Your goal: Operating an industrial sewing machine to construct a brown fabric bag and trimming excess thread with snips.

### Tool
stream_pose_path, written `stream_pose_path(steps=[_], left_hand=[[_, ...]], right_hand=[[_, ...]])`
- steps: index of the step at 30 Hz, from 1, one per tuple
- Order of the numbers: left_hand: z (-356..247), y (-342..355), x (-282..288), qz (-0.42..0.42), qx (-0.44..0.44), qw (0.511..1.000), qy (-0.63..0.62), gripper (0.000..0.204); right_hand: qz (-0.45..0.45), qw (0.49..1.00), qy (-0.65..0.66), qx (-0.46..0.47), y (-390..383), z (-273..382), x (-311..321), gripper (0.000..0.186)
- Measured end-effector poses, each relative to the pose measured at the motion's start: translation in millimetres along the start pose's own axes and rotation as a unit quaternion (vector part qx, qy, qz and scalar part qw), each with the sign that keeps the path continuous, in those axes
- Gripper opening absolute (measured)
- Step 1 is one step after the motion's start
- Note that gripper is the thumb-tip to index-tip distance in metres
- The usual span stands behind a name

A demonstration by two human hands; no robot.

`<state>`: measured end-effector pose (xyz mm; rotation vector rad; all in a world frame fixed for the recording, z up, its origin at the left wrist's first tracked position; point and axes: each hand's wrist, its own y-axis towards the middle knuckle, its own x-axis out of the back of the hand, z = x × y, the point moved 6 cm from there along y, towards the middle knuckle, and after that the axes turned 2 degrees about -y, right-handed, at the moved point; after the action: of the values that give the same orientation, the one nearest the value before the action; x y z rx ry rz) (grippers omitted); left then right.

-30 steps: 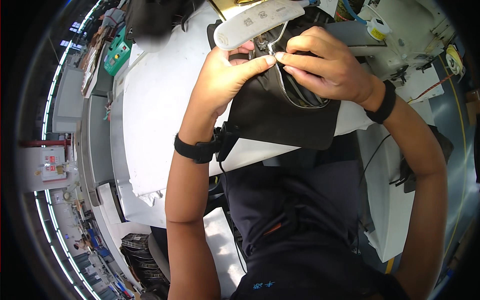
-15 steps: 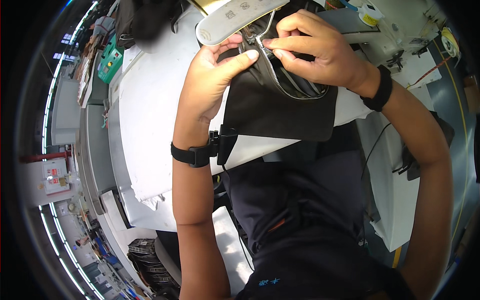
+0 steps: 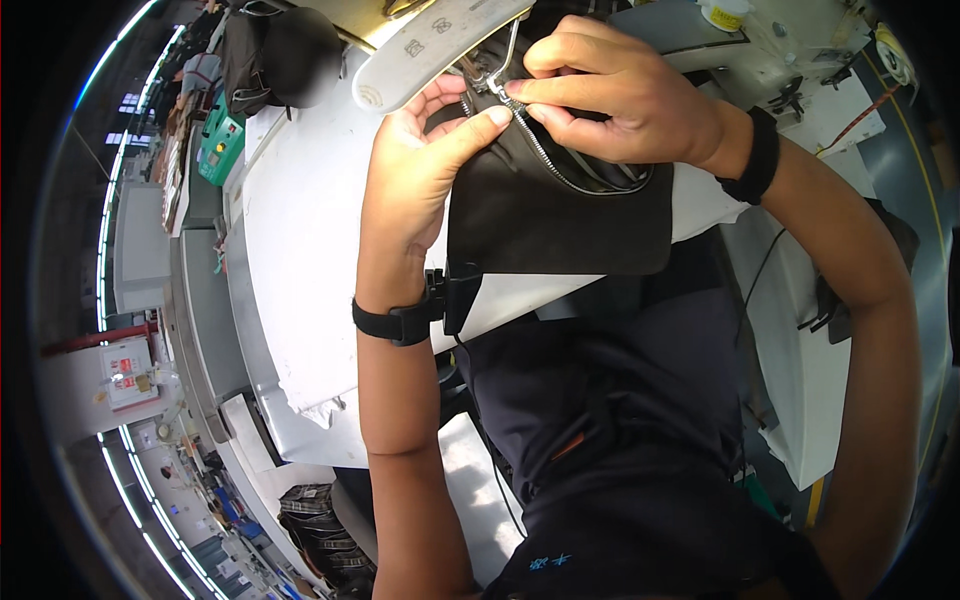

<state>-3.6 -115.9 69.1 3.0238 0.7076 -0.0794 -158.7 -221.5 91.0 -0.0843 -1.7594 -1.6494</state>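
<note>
A dark, nearly black fabric piece (image 3: 560, 235) with a silvery metal zipper (image 3: 553, 172) curving across it lies under the pale head of a sewing machine (image 3: 440, 48). My left hand (image 3: 425, 150) pinches the fabric beside the zipper's upper end, thumb on top and the other fingers partly hidden behind. Close by, my right hand (image 3: 625, 100) is closed, its thumb and index finger pressed on the zipper's edge beside the machine's metal presser parts (image 3: 495, 80). Exactly what lies between the right fingertips is hidden.
A white-covered work table (image 3: 300, 230) spreads to the left. Beyond it are a green box (image 3: 220, 140) and a dark bag (image 3: 245, 60). A white container with a yellow label (image 3: 725, 14) stands at upper right. Black straps circle both wrists, and a cable hangs from each.
The whole view has shifted a little, so the machine head appears farther left. My right fingertips are slightly closer to my left thumb; both hands keep hold at the zipper.
</note>
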Motion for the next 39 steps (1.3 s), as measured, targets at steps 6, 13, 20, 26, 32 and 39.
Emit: stream_pose_path(steps=[6, 13, 20, 26, 32, 39], left_hand=[[4.8, 5.3, 3.6, 0.036, 0.014, 0.999, 0.028, 0.048], [8.0, 6.0, 5.0, 0.036, 0.0, 0.999, 0.01, 0.048], [7.7, 9.4, 10.5, 0.024, 0.002, 0.998, 0.063, 0.049], [2.2, 11.9, 10.3, 0.034, 0.004, 0.997, 0.073, 0.05], [-2.0, 16.8, 12.3, 0.048, -0.001, 0.991, 0.127, 0.05], [-8.1, 16.6, 8.5, 0.057, -0.025, 0.989, 0.131, 0.053]], right_hand=[[-0.016, 0.996, -0.058, 0.061, 6.0, 7.2, 3.6, 0.008], [0.009, 0.998, 0.011, -0.069, 1.9, -5.5, -1.1, 0.011], [0.003, 0.998, 0.001, -0.07, 3.6, -5.8, -2.2, 0.01], [0.007, 0.997, 0.005, -0.078, 4.2, -6.2, -2.3, 0.01], [0.02, 0.998, 0.021, -0.064, 3.8, -5.4, -1.4, 0.022], [-0.01, 0.993, 0.031, -0.117, 1.8, -11.8, -2.7, 0.009]])
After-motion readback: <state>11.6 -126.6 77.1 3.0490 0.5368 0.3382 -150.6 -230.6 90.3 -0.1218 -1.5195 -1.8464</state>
